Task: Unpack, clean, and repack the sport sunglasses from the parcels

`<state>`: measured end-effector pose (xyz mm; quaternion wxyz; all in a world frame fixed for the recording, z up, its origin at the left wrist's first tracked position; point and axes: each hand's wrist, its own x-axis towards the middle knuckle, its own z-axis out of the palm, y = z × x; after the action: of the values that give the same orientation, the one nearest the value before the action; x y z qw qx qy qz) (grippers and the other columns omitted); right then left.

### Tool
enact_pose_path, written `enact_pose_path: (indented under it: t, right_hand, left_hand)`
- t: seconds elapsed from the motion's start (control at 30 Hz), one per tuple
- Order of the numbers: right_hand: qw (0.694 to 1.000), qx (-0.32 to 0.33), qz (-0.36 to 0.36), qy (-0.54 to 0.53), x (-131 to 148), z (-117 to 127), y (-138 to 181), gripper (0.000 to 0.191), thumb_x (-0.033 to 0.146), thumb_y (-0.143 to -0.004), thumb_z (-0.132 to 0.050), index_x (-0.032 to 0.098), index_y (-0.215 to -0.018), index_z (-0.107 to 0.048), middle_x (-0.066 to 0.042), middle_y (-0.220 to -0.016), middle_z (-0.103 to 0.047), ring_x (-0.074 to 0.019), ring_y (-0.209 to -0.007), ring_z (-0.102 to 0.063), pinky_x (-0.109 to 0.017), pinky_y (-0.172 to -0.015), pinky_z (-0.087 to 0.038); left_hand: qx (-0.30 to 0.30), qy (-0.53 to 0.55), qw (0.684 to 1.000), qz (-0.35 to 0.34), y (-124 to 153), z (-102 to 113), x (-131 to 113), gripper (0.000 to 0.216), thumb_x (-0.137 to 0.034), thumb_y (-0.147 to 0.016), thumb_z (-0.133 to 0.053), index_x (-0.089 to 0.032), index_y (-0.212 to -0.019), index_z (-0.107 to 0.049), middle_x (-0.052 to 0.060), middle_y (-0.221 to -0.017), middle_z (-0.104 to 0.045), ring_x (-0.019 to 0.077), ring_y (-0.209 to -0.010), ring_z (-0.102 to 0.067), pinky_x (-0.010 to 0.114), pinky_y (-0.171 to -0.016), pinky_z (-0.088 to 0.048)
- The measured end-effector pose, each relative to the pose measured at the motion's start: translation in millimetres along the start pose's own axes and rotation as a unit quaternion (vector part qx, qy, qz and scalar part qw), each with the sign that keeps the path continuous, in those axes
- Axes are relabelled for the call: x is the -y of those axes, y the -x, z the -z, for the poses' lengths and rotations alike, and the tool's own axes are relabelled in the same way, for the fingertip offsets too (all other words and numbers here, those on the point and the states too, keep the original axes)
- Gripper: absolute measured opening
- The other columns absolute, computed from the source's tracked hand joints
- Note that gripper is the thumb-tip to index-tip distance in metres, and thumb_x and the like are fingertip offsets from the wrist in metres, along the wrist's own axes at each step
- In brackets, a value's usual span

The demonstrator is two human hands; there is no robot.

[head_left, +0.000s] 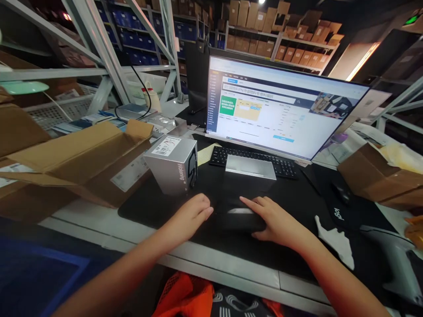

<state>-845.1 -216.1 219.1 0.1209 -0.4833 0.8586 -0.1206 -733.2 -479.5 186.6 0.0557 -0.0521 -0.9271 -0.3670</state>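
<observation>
A low dark object (243, 222) with a bright glossy streak lies on the black desk mat (211, 251), its kind hard to make out against the mat. My right hand (276, 220) grips its right end, index finger along the top and thumb below. At its left is my left hand (194, 215), fingers curled in; whatever they hold is hidden. A silver-grey printed box (172, 165) with a white label stands upright beyond my left hand. Farther back, a silver-white flat-faced box-like piece (250, 167) sits in front of the keyboard (284, 167).
An open cardboard carton (95, 167) stands left of the mat. A lit monitor (280, 110) rises behind the keyboard. To the right are a torn white scrap (337, 242), a mouse (341, 193), a handheld scanner (399, 264) and another carton (380, 176).
</observation>
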Motion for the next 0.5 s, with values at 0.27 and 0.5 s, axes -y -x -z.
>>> enact_pose_path:
  t: [0.27,0.5]
  right_hand:
    - [0.997,-0.014,0.051,0.047,4,-6,-8,0.093,0.056,-0.063,-0.088,0.019,-0.141,-0.052,-0.014,-0.128,-0.060,-0.0337,-0.118,-0.053,-0.060,-0.109,-0.036]
    - [0.992,-0.119,0.046,0.014,52,-30,-23,0.045,0.053,-0.096,-0.055,0.022,-0.128,-0.064,-0.010,-0.145,-0.055,-0.0311,-0.136,-0.046,-0.060,-0.119,-0.023]
  left_hand:
    - [0.026,-0.062,0.986,-0.150,-39,-31,-72,0.016,-0.018,-0.093,-0.049,-0.017,-0.086,-0.063,0.009,-0.102,-0.058,0.0231,-0.097,-0.054,0.042,-0.088,-0.053]
    - [-0.050,-0.038,0.993,-0.101,-10,-15,-36,0.033,-0.026,-0.102,-0.038,-0.021,-0.083,-0.065,0.007,-0.118,-0.053,0.0234,-0.111,-0.052,0.045,-0.098,-0.050]
